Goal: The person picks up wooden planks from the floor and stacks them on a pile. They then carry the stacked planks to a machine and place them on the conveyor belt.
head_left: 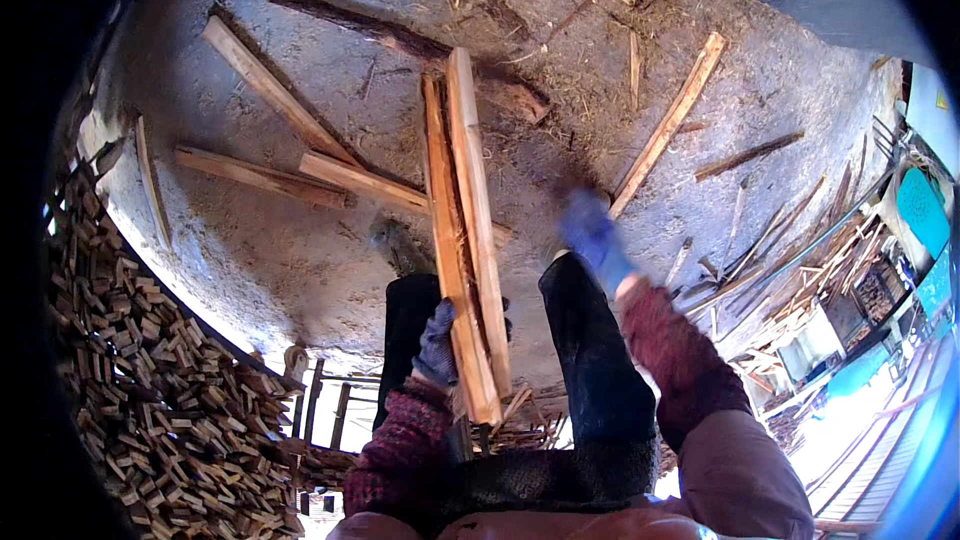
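Two sticks [476,200] are clamped in the left grip [437,345]; the right grip [597,243] (blurred, its closure cannot be told) is extended near another stick [667,125].

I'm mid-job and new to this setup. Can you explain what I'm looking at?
There's no robot: these are a person's own hands, seen through a wide fisheye camera worn on the head and looking down, so straight edges bend near the rim. The gloved left hand holds two long split pieces of wood together. The gloved right hand is blurred, near a slanting stick; I can't tell whether they touch. More loose wood lies scattered on the ground, with stacked cut wood at lower left.
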Motion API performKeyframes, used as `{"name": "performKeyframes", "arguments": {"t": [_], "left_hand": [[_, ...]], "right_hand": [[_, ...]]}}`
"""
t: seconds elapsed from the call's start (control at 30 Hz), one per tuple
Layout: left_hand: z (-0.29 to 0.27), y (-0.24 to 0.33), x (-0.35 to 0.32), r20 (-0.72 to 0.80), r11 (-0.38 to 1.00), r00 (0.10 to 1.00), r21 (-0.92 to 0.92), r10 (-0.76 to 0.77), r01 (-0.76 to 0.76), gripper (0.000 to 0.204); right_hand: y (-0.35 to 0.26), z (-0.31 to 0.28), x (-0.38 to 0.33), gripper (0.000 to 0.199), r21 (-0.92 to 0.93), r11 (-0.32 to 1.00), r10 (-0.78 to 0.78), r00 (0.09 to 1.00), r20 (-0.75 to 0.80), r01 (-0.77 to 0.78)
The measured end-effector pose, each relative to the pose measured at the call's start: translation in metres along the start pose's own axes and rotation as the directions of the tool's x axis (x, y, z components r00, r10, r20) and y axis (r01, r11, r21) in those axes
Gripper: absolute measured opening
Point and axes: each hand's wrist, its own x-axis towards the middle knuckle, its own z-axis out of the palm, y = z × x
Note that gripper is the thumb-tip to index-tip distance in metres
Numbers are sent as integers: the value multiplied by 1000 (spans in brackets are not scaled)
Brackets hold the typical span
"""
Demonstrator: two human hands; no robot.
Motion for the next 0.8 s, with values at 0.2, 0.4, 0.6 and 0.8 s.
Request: {"name": "performKeyframes", "arguments": {"t": [0.2,0.4,0.6,0.8], "left_hand": [[7,22,-3,43,988,999,-150,-23,30,92],[33,32,-18,1,984,997,-159,-83,82,89],[25,34,-37,-75,998,997,-62,-30,26,87],[46,75,-66,-4,965,1000,-263,-25,23,91]], "right_hand": [[57,-157,142,89,-448,670,194,721,-665,-592],[44,-164,83,48,-183,950,142,874,-465,-252],[-75,-106,97,50,-814,521,-590,798,-125,257],[-203,-75,354,63,-984,145,-655,755,-19,100]]}}
